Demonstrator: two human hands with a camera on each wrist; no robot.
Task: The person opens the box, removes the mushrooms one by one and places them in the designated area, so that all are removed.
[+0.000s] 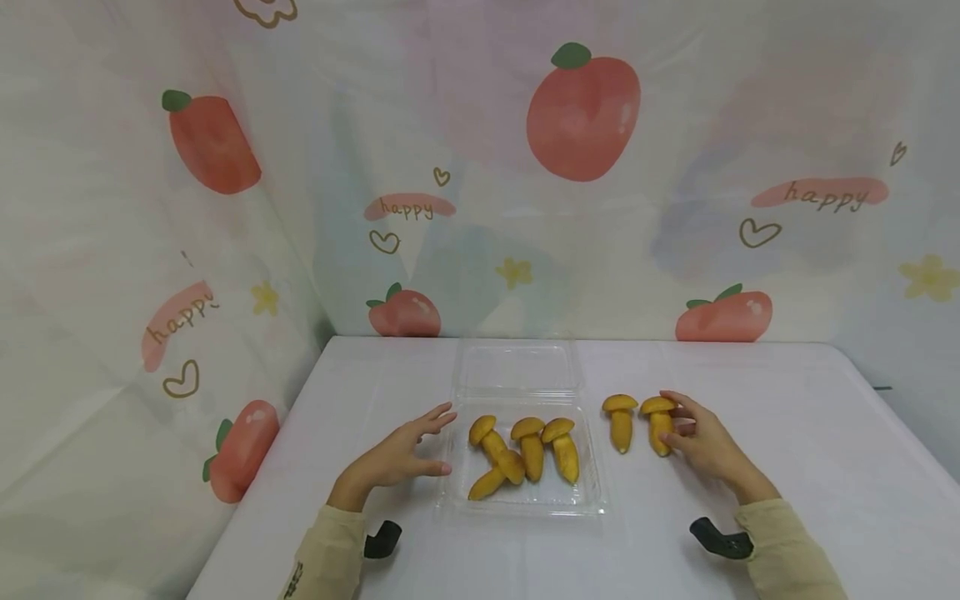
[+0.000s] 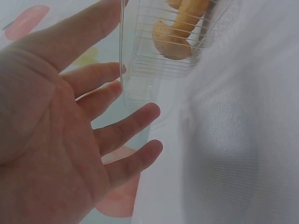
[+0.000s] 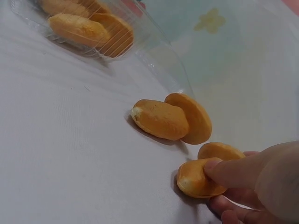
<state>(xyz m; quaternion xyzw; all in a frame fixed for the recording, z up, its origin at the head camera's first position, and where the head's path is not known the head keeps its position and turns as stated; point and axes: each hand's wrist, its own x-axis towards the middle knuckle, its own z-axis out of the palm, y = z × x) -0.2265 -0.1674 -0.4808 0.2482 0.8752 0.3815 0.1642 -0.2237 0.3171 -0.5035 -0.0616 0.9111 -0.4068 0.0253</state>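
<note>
Several yellow toy-like mushrooms (image 1: 532, 454) lie in an open clear plastic box (image 1: 592, 500); two of them overlap on its left side. Beside the box's left wall is my left hand (image 1: 393, 457), its fingers spread and holding nothing. In the left wrist view, the clear wall passes close to the thumb and fingers; contact is hard to tell. To the right of the box, two more mushrooms lie on the table. My right hand (image 1: 705, 443) pinches the outer mushroom (image 3: 198, 179), thumb on its stem and fingers around the far side. The other mushroom (image 3: 161, 119) lies just left of it.
The box's clear lid (image 1: 517, 367) is folded back toward the wall. A white cloth covers the table (image 1: 645, 550). Behind and to the left hangs a curtain (image 1: 480, 125) printed with fruit. Black curved pieces (image 1: 722, 540) sit by both sleeves.
</note>
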